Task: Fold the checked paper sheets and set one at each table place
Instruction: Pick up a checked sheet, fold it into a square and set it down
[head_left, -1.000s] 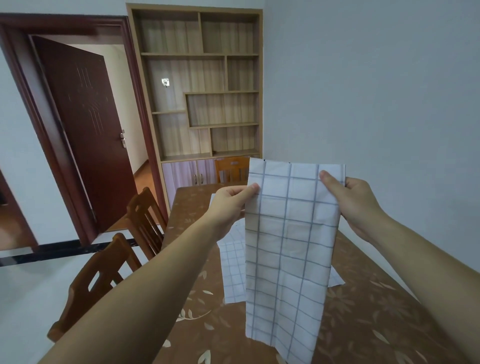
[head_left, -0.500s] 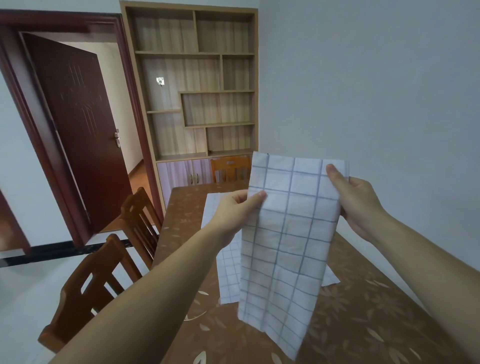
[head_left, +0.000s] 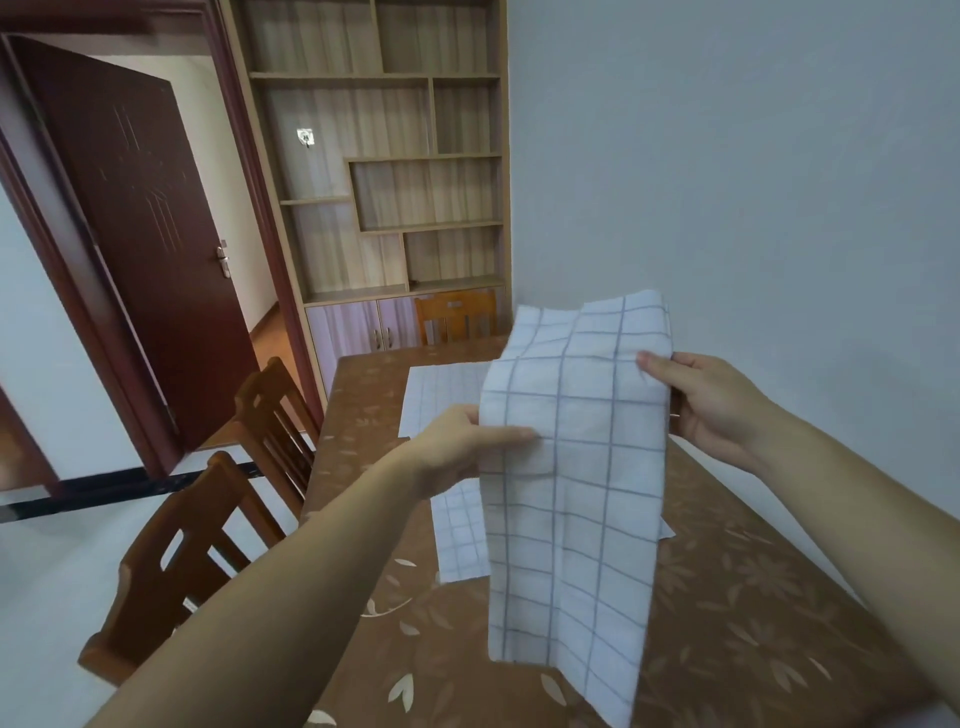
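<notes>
Above the desk (head_left: 753, 649), the checked sheet (head_left: 571, 519) hangs lengthwise, pinched at its left edge by the left hand (head_left: 457, 447) and at its upper right by the right hand (head_left: 711, 400). Its top seems to curl over; corners should meet before creasing. Beyond, spare sheets (head_left: 441, 384) lie flat.

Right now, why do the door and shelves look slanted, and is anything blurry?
Head view: the wide-angle lens slants the door and bookcase; the held checked sheet, left hand and right hand look slightly smeared, likely from motion; light is soft and even, with no hard shadows or glare on the table.
</notes>
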